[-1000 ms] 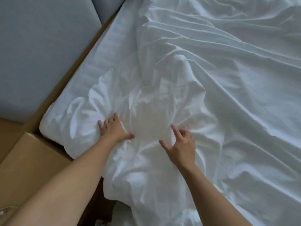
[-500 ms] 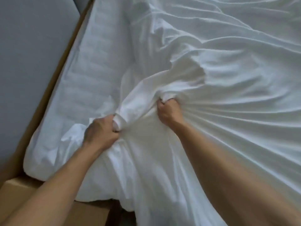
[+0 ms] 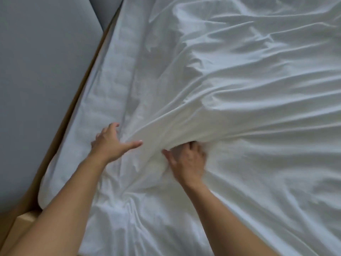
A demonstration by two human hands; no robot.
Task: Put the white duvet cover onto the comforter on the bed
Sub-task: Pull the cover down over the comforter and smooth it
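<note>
Near the bed's left edge, beside a grey padded panel (image 3: pixel 46 71) and the wooden frame (image 3: pixel 73 115), the white duvet cover (image 3: pixel 239 108) lies rumpled across the bed, drawn into 1 taut ridge between the 2 hands. The left hand (image 3: pixel 112 143) lies against that ridge, fingers spread and straight, gripping nothing. The right hand (image 3: pixel 186 159), somewhat blurred, curls its fingers under the fold, gripping cloth. A quilted white strip (image 3: pixel 114 74) shows along the edge; whether it is the comforter I cannot tell. With only 1 hand gripping, a pull would probably drag the cover askew or bunch whatever lies inside.
</note>
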